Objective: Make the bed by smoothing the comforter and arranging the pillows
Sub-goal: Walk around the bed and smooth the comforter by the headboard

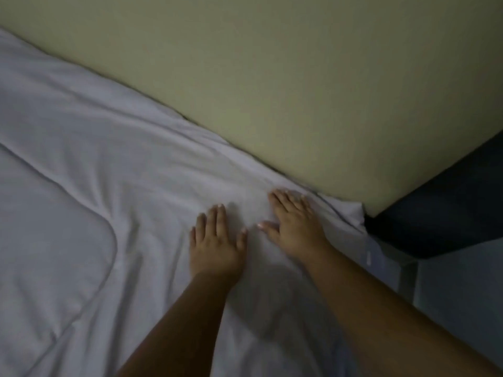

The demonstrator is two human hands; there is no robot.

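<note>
Comforter [114,148], white and creased, lies under left hand [216,244] and right hand [295,227], spread flat, mid-smoothing; next, likely sweep wrinkles outward

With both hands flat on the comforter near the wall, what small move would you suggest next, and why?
Probably sweep both palms outward. The left hand and right hand lie open and flat on the white comforter beside the wall, and creases still fan leftward from them, so spreading should flatten them.
</note>
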